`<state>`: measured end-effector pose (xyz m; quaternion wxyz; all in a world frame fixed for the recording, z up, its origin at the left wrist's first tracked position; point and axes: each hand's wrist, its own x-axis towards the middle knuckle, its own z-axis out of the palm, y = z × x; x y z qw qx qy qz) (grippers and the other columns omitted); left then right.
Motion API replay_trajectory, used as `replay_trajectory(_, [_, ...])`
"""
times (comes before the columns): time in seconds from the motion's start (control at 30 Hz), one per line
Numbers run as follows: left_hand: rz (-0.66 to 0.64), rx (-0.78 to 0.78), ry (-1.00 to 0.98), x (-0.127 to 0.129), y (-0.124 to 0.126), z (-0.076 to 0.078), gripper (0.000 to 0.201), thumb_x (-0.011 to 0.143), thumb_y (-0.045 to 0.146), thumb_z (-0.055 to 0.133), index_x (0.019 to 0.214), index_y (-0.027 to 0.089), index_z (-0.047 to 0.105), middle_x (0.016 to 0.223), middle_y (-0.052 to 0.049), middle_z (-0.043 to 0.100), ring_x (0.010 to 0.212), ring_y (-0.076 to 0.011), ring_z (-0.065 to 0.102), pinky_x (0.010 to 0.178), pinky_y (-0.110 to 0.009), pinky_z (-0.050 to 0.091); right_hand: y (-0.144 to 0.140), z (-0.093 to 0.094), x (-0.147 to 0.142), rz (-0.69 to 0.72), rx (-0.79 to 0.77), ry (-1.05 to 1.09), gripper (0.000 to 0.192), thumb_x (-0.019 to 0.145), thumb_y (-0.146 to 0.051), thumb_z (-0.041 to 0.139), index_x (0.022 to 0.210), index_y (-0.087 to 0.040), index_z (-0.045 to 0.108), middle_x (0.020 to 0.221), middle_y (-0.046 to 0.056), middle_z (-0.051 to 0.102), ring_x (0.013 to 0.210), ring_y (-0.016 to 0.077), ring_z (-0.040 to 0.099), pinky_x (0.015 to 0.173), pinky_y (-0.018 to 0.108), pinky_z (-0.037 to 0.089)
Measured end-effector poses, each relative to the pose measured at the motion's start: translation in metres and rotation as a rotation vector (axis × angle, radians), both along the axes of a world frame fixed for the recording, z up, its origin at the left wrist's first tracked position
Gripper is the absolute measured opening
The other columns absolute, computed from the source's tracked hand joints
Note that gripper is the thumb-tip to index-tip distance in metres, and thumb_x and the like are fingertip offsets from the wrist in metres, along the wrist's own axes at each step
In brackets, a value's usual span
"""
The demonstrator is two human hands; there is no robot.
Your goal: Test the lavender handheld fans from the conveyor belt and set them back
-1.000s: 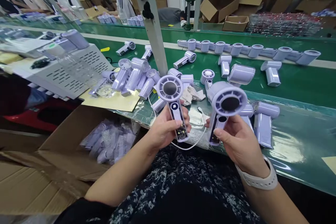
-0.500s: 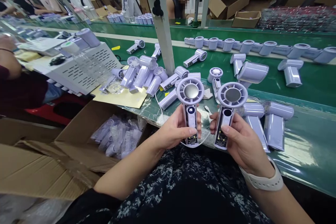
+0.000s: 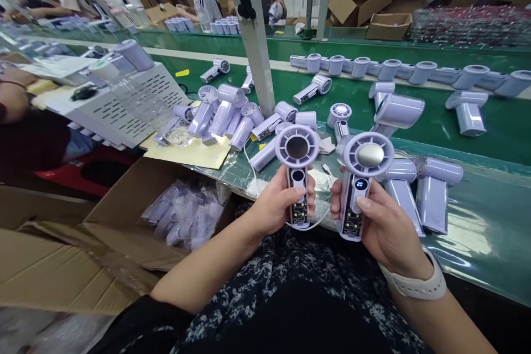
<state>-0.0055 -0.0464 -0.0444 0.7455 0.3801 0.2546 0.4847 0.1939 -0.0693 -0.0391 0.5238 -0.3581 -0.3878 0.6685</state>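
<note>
L hand (image 3: 276, 204): closed round fan (image 3: 297, 168), dark display.
R hand (image 3: 384, 227): closed round 2nd fan (image 3: 362, 177), display lit, at 3 o'clock.
Table (image 3: 477, 215): more fans at 12.

Lilac fans (image 3: 297, 149), green belt (image 3: 489, 121), black floral dress (image 3: 290, 287), perhaps white watch strap (image 3: 415, 286).

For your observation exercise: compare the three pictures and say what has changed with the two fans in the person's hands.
The lit "20" display has gone dark on the left fan and now glows on the right fan, which has swung upright. The left hand and right hand keep their grips; the fans on the green belt lie unchanged.
</note>
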Motion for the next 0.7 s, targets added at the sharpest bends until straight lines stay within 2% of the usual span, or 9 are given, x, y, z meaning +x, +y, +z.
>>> replay_trajectory(0.07, [0.027, -0.001, 0.003, 0.001, -0.0001, -0.0034, 0.049, 0.078, 0.037, 0.082, 0.114, 0.021, 0.052, 0.086, 0.002, 0.058, 0.067, -0.0109, 0.059, 0.056, -0.024, 0.055, -0.0018, 0.0002, -0.0018, -0.007, -0.005, -0.008, 0.024, 0.088, -0.041, 0.077, 0.104, -0.025, 0.07, 0.094, 0.003, 0.07, 0.069, 0.0162, 0.063, 0.06, 0.028, 0.057])
replay_trajectory(0.2, [-0.062, 0.076, -0.012, -0.0004, -0.0001, -0.0032, 0.044, 0.081, 0.035, 0.08, 0.112, 0.02, 0.052, 0.085, 0.002, 0.059, 0.066, -0.0107, 0.061, 0.057, -0.025, 0.057, -0.0052, 0.0027, -0.0002, 0.054, 0.043, -0.056, 0.025, 0.089, -0.041, 0.076, 0.107, -0.025, 0.069, 0.098, 0.004, 0.069, 0.071, 0.0168, 0.065, 0.06, 0.028, 0.058])
replay_trajectory(0.27, [-0.04, 0.092, 0.006, -0.001, 0.0021, -0.001, 0.043, 0.081, 0.037, 0.08, 0.109, 0.02, 0.051, 0.085, 0.002, 0.059, 0.064, -0.01, 0.06, 0.054, -0.023, 0.055, -0.0048, 0.0036, 0.0008, 0.049, 0.071, -0.075, 0.024, 0.09, -0.042, 0.076, 0.105, -0.024, 0.069, 0.094, 0.003, 0.069, 0.068, 0.016, 0.064, 0.057, 0.027, 0.056])
replay_trajectory(0.43, [-0.005, 0.045, 0.107, -0.0013, 0.0069, 0.0018, 0.043, 0.081, 0.039, 0.081, 0.103, 0.02, 0.05, 0.091, 0.0, 0.061, 0.067, -0.0111, 0.062, 0.058, -0.026, 0.055, -0.0004, 0.0011, -0.0006, -0.014, -0.012, -0.08, 0.026, 0.087, -0.046, 0.077, 0.101, -0.026, 0.069, 0.094, 0.004, 0.069, 0.071, 0.0177, 0.062, 0.062, 0.03, 0.058])
replay_trajectory(0.6, [-0.027, 0.045, 0.136, -0.0004, 0.0069, -0.0048, 0.044, 0.081, 0.042, 0.08, 0.105, 0.019, 0.052, 0.09, -0.001, 0.062, 0.067, -0.0126, 0.062, 0.058, -0.027, 0.054, 0.0002, -0.0009, 0.0007, 0.01, -0.057, -0.033, 0.029, 0.086, -0.045, 0.075, 0.108, -0.027, 0.07, 0.097, 0.004, 0.069, 0.075, 0.0192, 0.062, 0.066, 0.031, 0.058])
replay_trajectory(0.7, [-0.023, 0.041, 0.116, 0.0007, 0.0076, -0.0071, 0.046, 0.079, 0.042, 0.082, 0.104, 0.02, 0.051, 0.086, 0.001, 0.059, 0.064, -0.0119, 0.06, 0.055, -0.027, 0.053, -0.0005, 0.001, 0.0014, 0.021, -0.034, -0.05, 0.025, 0.086, -0.042, 0.076, 0.105, -0.027, 0.07, 0.095, 0.004, 0.069, 0.073, 0.0186, 0.062, 0.064, 0.031, 0.056])
